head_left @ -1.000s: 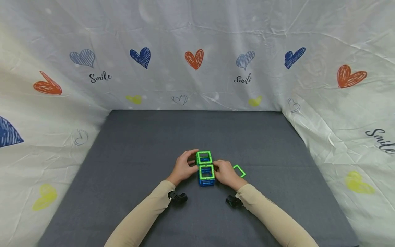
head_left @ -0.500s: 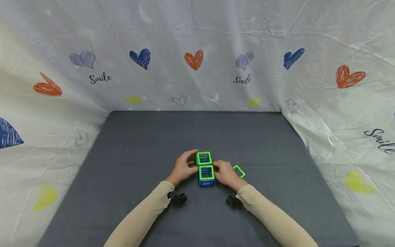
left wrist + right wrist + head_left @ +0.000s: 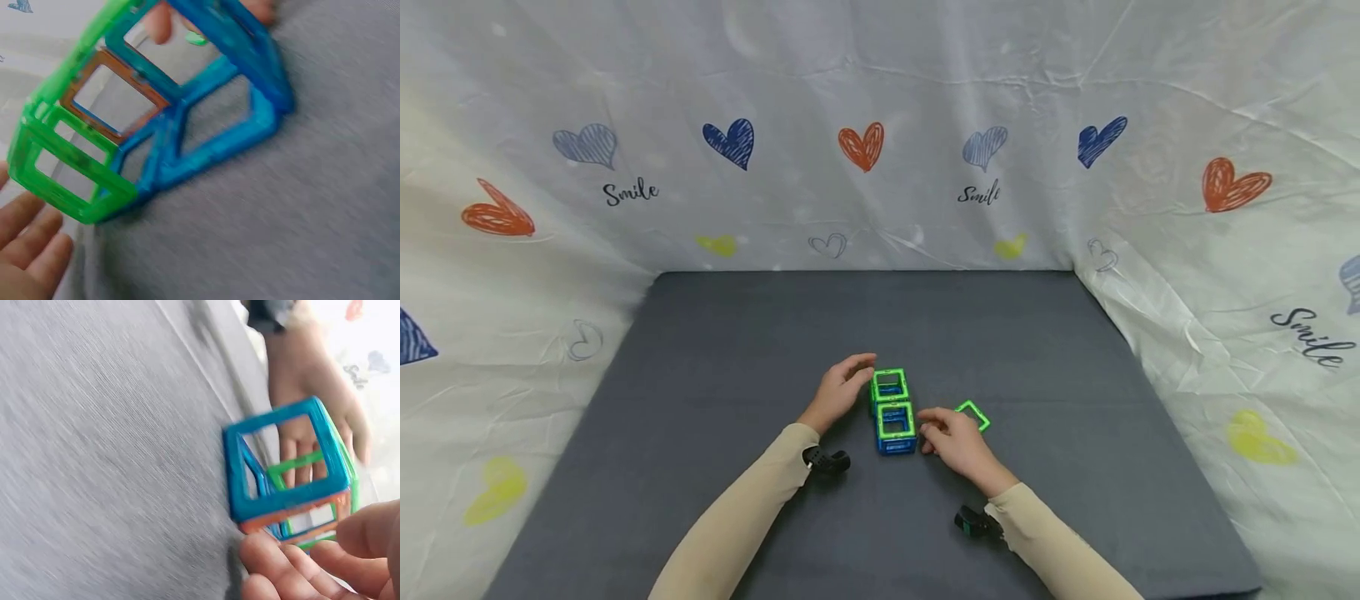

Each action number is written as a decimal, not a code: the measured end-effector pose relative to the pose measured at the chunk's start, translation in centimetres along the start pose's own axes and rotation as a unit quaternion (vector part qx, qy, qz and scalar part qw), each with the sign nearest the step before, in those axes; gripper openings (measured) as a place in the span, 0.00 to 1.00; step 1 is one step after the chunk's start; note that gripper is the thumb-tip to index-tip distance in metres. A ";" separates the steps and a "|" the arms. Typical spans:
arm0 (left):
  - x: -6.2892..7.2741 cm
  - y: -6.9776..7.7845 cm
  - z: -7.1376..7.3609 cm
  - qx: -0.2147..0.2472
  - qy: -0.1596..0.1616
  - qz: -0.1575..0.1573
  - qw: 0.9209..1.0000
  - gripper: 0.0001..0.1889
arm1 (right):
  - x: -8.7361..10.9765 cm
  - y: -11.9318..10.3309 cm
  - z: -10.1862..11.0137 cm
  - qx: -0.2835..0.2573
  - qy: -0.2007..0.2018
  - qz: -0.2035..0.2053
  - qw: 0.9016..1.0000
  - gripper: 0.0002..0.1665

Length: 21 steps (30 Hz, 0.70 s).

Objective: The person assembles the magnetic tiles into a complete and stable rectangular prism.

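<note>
Two joined cubes of magnetic tiles (image 3: 892, 403) stand on the grey cloth, with green frames on top and blue ones at the near side. An orange tile (image 3: 150, 119) shows in the build in the left wrist view. My left hand (image 3: 841, 390) is at the far left of the cubes, fingers extended and apart from the green end tile (image 3: 69, 159). On the right side, my right hand (image 3: 958, 442) has loosely bent fingers with nothing in them; in the right wrist view its fingertips (image 3: 262, 550) are close to the blue and orange frames.
One loose green square tile (image 3: 980, 412) lies flat just beyond the right hand. A grey cloth (image 3: 760, 333) covers the table, and a white curtain (image 3: 925, 50) printed with hearts hangs behind and at both sides. Each wrist wears a black camera strap (image 3: 826, 460).
Both hands have let go of the cubes. The left hand has slid away toward the far left with straighter fingers; the right has drawn back toward the near right. The cubes keep their place.
</note>
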<state>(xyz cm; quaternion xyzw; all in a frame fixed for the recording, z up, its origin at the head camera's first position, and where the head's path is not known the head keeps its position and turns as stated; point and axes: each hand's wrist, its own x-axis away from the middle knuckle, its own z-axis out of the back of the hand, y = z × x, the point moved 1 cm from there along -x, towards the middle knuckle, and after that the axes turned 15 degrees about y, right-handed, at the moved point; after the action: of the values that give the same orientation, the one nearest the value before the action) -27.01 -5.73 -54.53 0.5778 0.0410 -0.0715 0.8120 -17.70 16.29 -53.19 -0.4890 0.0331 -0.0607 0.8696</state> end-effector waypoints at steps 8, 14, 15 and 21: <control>-0.9 0.3 -0.8 0.002 -0.045 0.060 0.997 0.21 | 1.1 1.0 -1.6 -0.132 -0.012 -0.096 0.986 0.23; -0.6 0.2 -0.2 -0.012 -0.051 0.057 0.997 0.22 | 0.9 0.7 -1.0 -0.168 -0.010 -0.120 0.978 0.23; -0.5 0.1 0.0 -0.017 -0.051 0.051 0.997 0.22 | 0.8 0.7 -0.9 -0.170 -0.009 -0.121 0.978 0.23; 0.3 0.0 1.0 -0.052 -0.044 0.024 0.997 0.22 | -0.1 1.0 -0.1 -0.167 0.008 -0.114 0.979 0.22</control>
<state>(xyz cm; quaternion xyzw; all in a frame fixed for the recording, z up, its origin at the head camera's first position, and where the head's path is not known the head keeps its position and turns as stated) -26.76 -6.72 -54.19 0.5317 -0.0048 -0.0755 0.8435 -17.73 16.72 -54.15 -0.6271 -0.0063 -0.1573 0.7629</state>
